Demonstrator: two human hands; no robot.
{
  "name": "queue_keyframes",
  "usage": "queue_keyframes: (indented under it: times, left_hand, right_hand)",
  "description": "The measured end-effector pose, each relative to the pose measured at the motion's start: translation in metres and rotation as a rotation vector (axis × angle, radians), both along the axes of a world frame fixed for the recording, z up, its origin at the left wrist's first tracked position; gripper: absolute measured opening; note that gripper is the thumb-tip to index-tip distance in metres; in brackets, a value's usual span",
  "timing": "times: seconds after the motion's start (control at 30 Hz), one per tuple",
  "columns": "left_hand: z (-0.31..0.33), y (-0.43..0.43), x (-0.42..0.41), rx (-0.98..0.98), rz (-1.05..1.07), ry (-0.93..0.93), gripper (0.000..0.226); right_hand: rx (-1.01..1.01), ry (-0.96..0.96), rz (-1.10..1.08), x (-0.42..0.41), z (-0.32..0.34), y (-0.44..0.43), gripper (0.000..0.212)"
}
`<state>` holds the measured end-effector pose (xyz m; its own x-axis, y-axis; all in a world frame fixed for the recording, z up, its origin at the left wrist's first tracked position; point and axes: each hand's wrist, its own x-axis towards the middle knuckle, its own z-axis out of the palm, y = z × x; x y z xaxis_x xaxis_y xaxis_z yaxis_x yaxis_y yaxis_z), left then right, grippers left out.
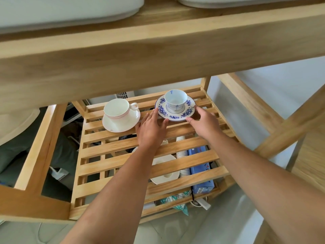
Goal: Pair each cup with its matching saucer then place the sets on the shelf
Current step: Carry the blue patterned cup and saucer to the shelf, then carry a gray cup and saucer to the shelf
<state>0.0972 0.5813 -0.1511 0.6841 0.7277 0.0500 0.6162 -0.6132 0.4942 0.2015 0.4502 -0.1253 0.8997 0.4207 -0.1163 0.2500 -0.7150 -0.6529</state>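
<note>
The left hand [150,128] and right hand [204,121] hold the near rim of a round blue-and-white floral saucer [175,115] from either side, fingers curled on its edge. A small white cup with blue markings [175,100] stands upright on that saucer, which rests on the slatted light-wood shelf [149,152]. Just to its left, apart, sits a white cup with a pink band [118,111] on a plain white saucer [121,125].
</note>
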Motion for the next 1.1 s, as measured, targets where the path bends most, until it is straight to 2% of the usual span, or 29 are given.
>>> queue_keyframes:
  times: [0.27,0.43,0.57,0.73,0.87,1.1]
  left_hand:
    - [0.0,-0.001,0.0,0.008,-0.021,0.05,0.061]
    - [0.005,-0.004,-0.007,-0.099,-0.078,0.019,0.069]
    - [0.03,-0.026,-0.025,-0.101,-0.111,-0.095,0.062]
    - [0.083,-0.082,-0.059,-0.169,-0.181,-0.304,0.043]
    - [0.117,-0.149,-0.088,-0.246,-0.369,-0.368,0.038]
    - [0.141,-0.298,-0.108,-0.375,-0.782,-0.288,0.039]
  right_hand:
    - [0.012,-0.023,0.001,-0.006,0.001,-0.001,0.064]
    - [0.105,0.051,0.002,-0.016,0.008,-0.014,0.061]
    - [0.21,0.048,-0.015,-0.038,0.031,-0.043,0.049]
    - [0.37,0.036,-0.116,-0.084,0.075,-0.105,0.037]
    - [0.464,0.026,-0.252,-0.129,0.106,-0.183,0.036]
    - [0.35,-0.153,-0.495,-0.218,0.157,-0.348,0.034]
